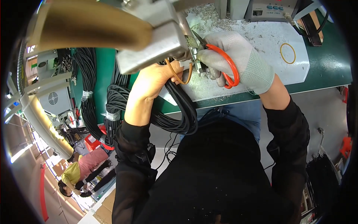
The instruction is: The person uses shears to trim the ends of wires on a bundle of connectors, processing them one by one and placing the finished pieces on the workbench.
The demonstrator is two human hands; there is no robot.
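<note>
My left hand (154, 76), bare, is closed on the upper end of a bundle of black cable (185, 108), which hangs down over the table edge. Its fingertips are partly hidden behind a grey metal machine head (153, 48). A tan rubber band (191, 72) loops by its fingers. In a whitish glove, my right hand (235, 56) is closed with red-handled scissors (233, 67) in its grip, the dark blades pointing up and left. The gloved fingertips are close to a small metal fixture (197, 61) under the machine head; whether they also pinch a cable end is unclear.
Small metal bits (212, 20) litter the white board (298, 71) on the green table. Another rubber band (287, 53) lies at right, below a grey control box (271, 9). Coiled black cables (87, 71) lie at left. A blurred brown cylinder (93, 28) crosses the upper left. Another person (84, 168) sits beyond, lower left.
</note>
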